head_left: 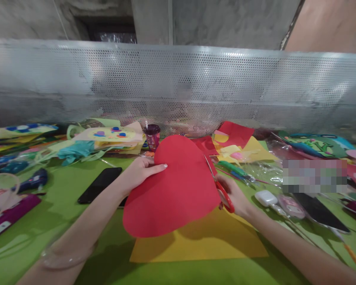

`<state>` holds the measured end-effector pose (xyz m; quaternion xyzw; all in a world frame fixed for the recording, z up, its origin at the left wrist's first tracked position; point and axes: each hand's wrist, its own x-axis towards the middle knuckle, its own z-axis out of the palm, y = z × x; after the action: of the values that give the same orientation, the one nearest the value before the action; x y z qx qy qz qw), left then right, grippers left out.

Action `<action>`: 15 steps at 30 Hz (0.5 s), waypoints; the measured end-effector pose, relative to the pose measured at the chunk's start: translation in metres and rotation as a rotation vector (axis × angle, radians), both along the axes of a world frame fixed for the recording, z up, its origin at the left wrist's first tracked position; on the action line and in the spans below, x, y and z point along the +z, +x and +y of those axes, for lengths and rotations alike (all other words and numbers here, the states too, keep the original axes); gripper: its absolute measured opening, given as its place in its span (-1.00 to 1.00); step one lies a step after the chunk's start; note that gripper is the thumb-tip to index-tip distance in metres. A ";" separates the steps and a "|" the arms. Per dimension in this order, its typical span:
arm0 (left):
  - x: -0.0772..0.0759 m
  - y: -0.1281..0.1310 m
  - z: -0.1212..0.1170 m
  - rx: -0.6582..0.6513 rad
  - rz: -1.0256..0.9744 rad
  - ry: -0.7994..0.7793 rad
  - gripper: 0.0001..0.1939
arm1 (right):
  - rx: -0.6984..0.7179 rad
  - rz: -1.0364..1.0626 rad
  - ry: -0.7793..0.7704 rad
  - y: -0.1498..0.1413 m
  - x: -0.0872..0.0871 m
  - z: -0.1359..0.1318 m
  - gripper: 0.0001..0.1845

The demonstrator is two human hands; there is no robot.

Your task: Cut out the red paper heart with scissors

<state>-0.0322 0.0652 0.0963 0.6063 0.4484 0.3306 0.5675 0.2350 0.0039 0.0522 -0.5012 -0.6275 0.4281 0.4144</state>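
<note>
Your left grip point(145, 172) is pinching the red sheet point(178, 190) above the yellow paper while your right grip point(231, 194) is holding the scissors point(225, 196) at its right edge; flexing of the sheet may cause a crooked cut.

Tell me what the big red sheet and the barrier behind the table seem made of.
Red sheet: matte craft paper or thin felt; even colour, no glare, held up fairly flat. Barrier: probably metal; dull silvery sheen, punched with rows of small holes.
</note>
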 end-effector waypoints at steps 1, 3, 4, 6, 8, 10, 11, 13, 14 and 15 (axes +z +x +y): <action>0.000 0.000 0.000 -0.001 -0.002 -0.001 -0.71 | -0.003 -0.002 -0.002 0.000 0.000 0.000 -0.79; 0.000 0.000 0.000 -0.003 -0.002 -0.002 -0.70 | -0.005 -0.006 -0.004 0.001 -0.002 0.001 -0.80; -0.001 0.000 0.000 -0.004 0.000 -0.002 -0.70 | -0.005 -0.008 -0.004 0.001 -0.002 0.002 -0.81; -0.001 0.000 0.000 -0.003 0.003 0.001 -0.70 | -0.005 -0.012 -0.003 0.001 -0.004 0.003 -0.82; 0.000 0.000 0.000 -0.003 0.007 0.008 -0.70 | -0.009 -0.021 0.000 0.002 -0.004 0.003 -0.83; 0.000 -0.001 0.001 -0.005 0.008 0.015 -0.69 | -0.017 -0.032 0.006 0.001 -0.004 0.003 -0.82; 0.000 -0.001 0.001 -0.007 0.009 0.018 -0.69 | -0.022 -0.035 0.011 0.001 -0.003 0.003 -0.81; 0.000 0.000 0.001 -0.011 0.007 0.023 -0.69 | -0.032 -0.033 0.028 0.001 -0.001 0.002 -0.81; 0.000 0.000 0.001 -0.015 0.006 0.025 -0.69 | -0.035 -0.029 0.041 0.001 0.000 0.002 -0.80; -0.001 0.000 0.001 -0.019 0.004 0.027 -0.70 | -0.037 -0.023 0.056 0.001 0.001 0.002 -0.80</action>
<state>-0.0321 0.0661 0.0957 0.6188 0.4390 0.3300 0.5616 0.2362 0.0063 0.0536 -0.5058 -0.6346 0.3968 0.4289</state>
